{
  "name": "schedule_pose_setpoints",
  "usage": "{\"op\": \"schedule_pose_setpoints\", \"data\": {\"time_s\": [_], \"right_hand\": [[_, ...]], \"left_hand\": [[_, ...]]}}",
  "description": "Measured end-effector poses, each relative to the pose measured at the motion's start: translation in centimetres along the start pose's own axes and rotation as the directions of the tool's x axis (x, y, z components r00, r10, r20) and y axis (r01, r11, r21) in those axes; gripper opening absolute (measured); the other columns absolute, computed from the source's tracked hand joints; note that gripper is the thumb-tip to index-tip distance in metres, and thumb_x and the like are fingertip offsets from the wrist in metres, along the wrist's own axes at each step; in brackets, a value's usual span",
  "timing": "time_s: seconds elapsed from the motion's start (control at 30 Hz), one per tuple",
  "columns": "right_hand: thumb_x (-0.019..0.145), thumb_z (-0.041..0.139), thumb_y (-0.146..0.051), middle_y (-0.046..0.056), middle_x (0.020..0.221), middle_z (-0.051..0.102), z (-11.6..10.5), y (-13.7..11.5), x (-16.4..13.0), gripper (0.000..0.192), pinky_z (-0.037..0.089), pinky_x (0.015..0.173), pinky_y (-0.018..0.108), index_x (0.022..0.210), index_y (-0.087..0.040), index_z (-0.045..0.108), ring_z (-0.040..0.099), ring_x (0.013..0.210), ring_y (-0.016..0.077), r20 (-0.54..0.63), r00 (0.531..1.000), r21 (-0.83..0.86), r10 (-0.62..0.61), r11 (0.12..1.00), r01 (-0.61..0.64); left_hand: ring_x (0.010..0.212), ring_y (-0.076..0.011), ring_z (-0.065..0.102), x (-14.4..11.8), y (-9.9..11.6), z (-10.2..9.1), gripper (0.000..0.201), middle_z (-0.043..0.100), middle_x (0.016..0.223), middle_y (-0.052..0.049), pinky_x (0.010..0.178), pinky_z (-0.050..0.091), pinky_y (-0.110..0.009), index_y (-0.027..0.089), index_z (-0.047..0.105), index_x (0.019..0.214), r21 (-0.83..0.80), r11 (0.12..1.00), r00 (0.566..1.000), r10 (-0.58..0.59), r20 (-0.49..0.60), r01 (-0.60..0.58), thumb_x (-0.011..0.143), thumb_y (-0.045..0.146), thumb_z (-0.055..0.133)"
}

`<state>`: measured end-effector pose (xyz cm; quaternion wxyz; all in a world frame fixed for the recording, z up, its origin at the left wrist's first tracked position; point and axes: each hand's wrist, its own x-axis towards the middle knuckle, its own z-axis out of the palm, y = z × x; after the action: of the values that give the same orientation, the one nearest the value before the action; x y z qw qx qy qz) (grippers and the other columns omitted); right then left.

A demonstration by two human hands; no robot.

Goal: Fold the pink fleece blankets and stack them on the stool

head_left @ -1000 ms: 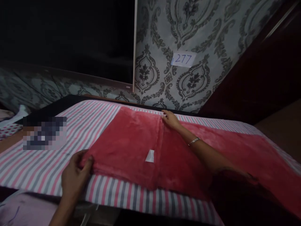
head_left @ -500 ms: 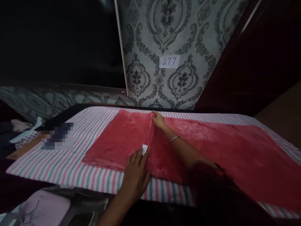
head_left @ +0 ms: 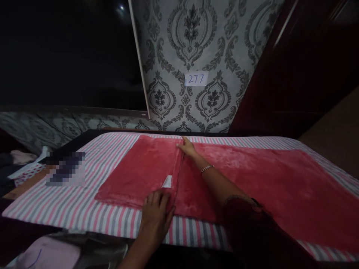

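A red plush blanket (head_left: 269, 186) lies lengthwise, its left part folded over into a layered panel (head_left: 137, 168). At the far end of the panel's fold edge, my right hand (head_left: 187, 147) is closed on the corner, thumb and fingers pinching it. My left hand (head_left: 155, 211) is at the near corner of the same edge, its fingers curled over the fabric and its thumb beside the fold. Just beyond those fingers a small white label (head_left: 167, 181) shows on the panel. A bracelet (head_left: 207, 169) circles my right wrist.
Beneath the blanket is a striped cloth (head_left: 84, 201) over a table. A blurred-out item (head_left: 66, 168) lies on its left side. Behind stand a large dark screen (head_left: 70, 56) and a patterned wall with a "277" paper (head_left: 196, 79). A pink-topped seat (head_left: 50, 254) is at lower left.
My left hand has slid slightly toward the near edge, uncovering more of the label. My right hand stays at the far corner. The camera view has shifted a little.
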<state>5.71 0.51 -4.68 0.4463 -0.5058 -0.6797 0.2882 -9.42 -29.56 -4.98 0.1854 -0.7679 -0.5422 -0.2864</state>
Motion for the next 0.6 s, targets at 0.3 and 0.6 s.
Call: {"op": "schedule_pose_setpoints", "data": {"time_s": [0.3,0.6], "right_hand": [[0.078,0.052,-0.01,0.011,0.127,0.067,0.1,-2.0,-0.1,0.051,0.046,0.105,0.042,0.127,-0.019,0.063,0.062,0.118,0.0235,-0.071,0.997,-0.05,-0.016,0.999,0.013],[0.081,0.05,-0.012,0.012,0.126,0.065,-1.7,-3.4,-4.8,0.043,0.038,0.112,0.043,0.12,-0.018,0.068,0.054,0.124,0.0249,-0.044,0.987,-0.132,-0.156,0.98,0.149]], "left_hand": [[0.077,-0.0204,0.062,1.3,0.4,0.8,0.012,0.066,0.081,-0.004,0.077,0.05,-0.035,0.019,0.062,0.094,-0.019,0.991,0.985,0.128,-0.116,-0.131,0.094,0.017,0.051],[0.091,-0.0217,0.064,3.6,-1.4,-2.5,0.018,0.066,0.098,-0.008,0.082,0.053,-0.037,0.019,0.06,0.108,-0.297,0.953,0.998,-0.06,0.007,0.06,0.094,0.022,0.049]]}}
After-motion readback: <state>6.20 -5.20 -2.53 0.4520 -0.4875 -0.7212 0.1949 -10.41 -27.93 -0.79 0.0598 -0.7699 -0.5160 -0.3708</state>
